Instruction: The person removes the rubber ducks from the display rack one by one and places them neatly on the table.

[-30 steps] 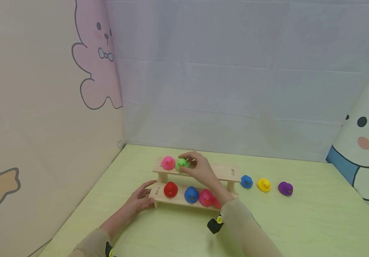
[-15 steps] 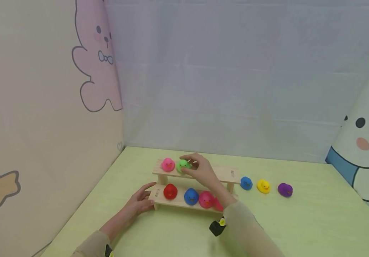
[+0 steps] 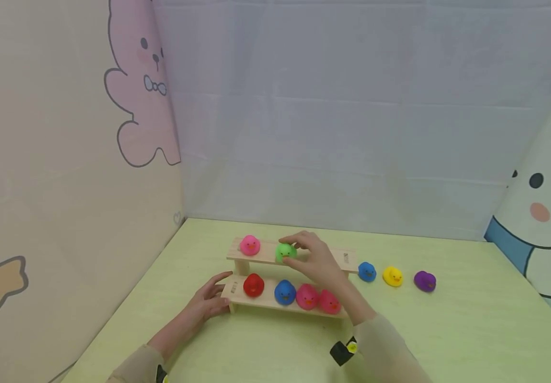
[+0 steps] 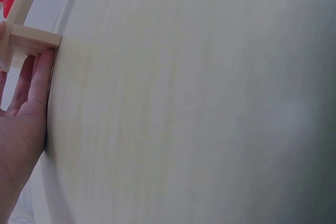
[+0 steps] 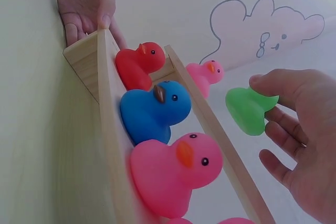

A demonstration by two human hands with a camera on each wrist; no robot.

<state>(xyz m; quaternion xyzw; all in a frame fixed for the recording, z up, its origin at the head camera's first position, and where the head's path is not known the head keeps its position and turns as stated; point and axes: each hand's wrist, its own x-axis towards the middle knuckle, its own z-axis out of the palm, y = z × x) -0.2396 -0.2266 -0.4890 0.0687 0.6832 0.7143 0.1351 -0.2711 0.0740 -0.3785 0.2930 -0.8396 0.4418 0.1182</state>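
Note:
A two-step wooden display stand [image 3: 233, 286] carries rubber ducks. My left hand [image 3: 206, 299] grips the left end of its lower step, thumb at the front edge and fingers against the outer side. My right hand [image 3: 320, 261] pinches a green rubber duck [image 3: 285, 252] between thumb and fingers over the upper step. In the right wrist view the green duck [image 5: 247, 109] shows a gap from the upper board. A pink duck [image 3: 249, 245] sits at the upper step's left end. On the lower step stand a red duck [image 3: 253, 285], a blue duck [image 3: 285, 292] and two pink ducks [image 3: 307, 297].
Right of the stand, a blue duck [image 3: 367, 272], a yellow duck [image 3: 393, 276] and a purple duck [image 3: 425, 281] lie in a row on the pale green table [image 3: 476, 314]. Cloth walls with cartoon prints enclose the table's back and sides.
My right hand has moved the green duck rightward along the upper step, away from the pink one. The second pink duck below is now uncovered. My left hand stays at the stand's end.

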